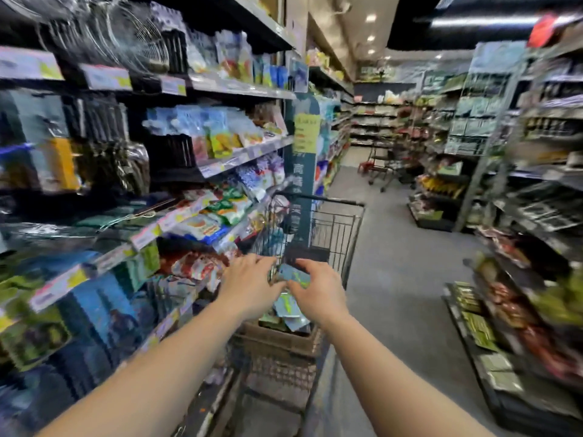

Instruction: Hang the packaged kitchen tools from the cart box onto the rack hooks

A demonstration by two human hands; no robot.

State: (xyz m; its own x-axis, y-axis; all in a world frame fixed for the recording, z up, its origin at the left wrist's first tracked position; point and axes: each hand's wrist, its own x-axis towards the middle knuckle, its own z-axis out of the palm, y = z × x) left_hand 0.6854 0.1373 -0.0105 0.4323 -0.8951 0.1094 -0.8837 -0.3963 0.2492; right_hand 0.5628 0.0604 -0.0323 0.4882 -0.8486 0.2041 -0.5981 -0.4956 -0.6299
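We found both hands over the box (277, 339) of packets: right hand (318, 293) gripping one packet (293, 274), left hand (249, 283) relaxed. Hanging on the rack (104, 121) not yet begun.

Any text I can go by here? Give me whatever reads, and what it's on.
"高" and perhaps "端": white characters on the teal pillar sign; the characters below are blurred.
Yellow notice above it: red writing, unreadable.
Shelf price tags: blurred.
Packages in the cart box: print unreadable.

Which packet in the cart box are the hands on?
The top packet, raised between the left hand and right hand; the other packets lie lower in the box.
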